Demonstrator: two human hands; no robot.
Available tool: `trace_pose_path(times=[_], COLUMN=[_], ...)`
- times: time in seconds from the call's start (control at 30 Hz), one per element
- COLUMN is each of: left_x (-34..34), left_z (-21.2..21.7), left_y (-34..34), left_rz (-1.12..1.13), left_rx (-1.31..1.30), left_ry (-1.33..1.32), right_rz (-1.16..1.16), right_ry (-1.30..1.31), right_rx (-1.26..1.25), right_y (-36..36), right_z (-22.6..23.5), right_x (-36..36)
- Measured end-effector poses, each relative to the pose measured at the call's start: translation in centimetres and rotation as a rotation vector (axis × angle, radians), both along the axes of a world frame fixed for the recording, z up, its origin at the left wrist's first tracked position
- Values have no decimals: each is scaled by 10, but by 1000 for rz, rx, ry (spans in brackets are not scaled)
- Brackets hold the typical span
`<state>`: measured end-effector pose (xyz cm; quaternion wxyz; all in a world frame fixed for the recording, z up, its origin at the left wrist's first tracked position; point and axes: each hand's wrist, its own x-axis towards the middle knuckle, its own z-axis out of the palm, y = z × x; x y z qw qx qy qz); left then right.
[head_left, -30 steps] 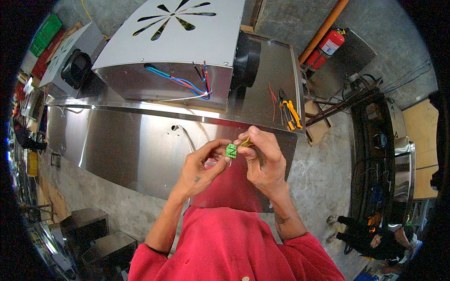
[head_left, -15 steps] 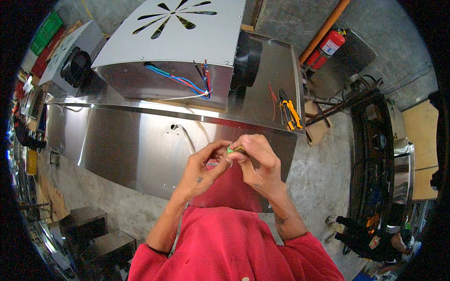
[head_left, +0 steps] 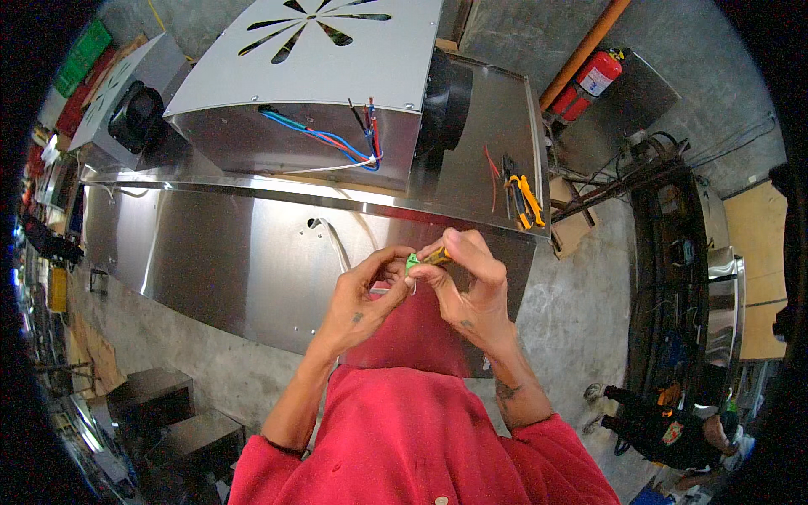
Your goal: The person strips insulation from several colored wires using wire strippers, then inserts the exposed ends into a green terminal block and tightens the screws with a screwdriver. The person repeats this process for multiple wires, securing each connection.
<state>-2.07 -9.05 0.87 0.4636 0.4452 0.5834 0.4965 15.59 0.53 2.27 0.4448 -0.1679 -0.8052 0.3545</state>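
Observation:
Between the thumb and fingers of my left hand [head_left: 362,295] is a small green terminal connector [head_left: 411,262]. My right hand [head_left: 473,282] pinches a small screwdriver [head_left: 437,256] with a yellow handle, its tip end at the connector; the tip itself is hidden. A white cable [head_left: 331,238] comes out of a hole in the steel panel [head_left: 210,261] and runs down behind my left hand. Both hands are close together in front of this panel.
Beyond stands a grey metal housing [head_left: 219,76] with blue, red and black wires [head_left: 341,150] hanging out. Pliers [head_left: 528,202] with yellow-and-black handles lie on the steel ledge at right. A fire extinguisher [head_left: 589,84] is at the far right. Another person [head_left: 673,433] is at the lower right.
My right hand has turned and shifted slightly, so more of the screwdriver's yellow handle and of the green connector shows. The left hand stays nearly in place.

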Motion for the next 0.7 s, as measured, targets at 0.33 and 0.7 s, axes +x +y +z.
trace_pose_path(times=[0.33,0.7], left_x=[-3,0], left_z=[-8,-2], left_y=[1,11], left_rz=[52,44], left_rx=[-4,60], left_ry=[22,11], right_rz=[10,157], right_ry=[149,210], right_rx=[-58,-66], right_y=[8,15], right_z=[-9,-11], right_x=[-2,-2])
